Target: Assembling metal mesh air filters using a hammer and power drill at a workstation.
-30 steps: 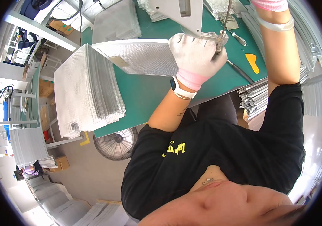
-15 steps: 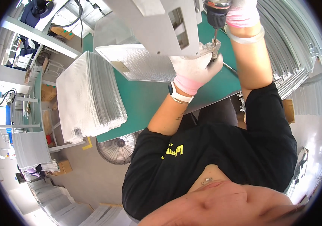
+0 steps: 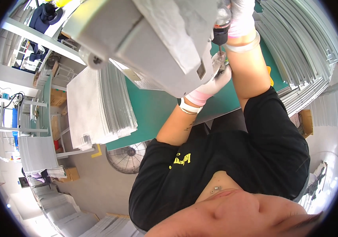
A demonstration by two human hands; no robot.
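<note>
My right hand (image 3: 242,17), in a white glove with a pink cuff, is closed on a power drill (image 3: 221,34) whose body is partly cut off at the upper edge. Its thin bit (image 3: 220,49) points down at a small silvery bracket (image 3: 218,65). My left hand (image 3: 218,81), gloved the same way, grips this bracket from below, with part of the hand hidden. A large light-grey housing (image 3: 149,43) fills the upper middle and covers much of a textured panel (image 3: 147,82) on the green tabletop (image 3: 149,114).
A thick stack of white textured panels (image 3: 93,106) lies on the table's left side. Long metal strips (image 3: 295,43) are piled at the right. A round floor fan (image 3: 129,156) stands below the table edge. A cardboard box (image 3: 306,122) sits at the right.
The grey housing shows larger and lower, hiding more of the panel and my left hand. The drill and my right hand appear further left, with the bit still at the bracket.
</note>
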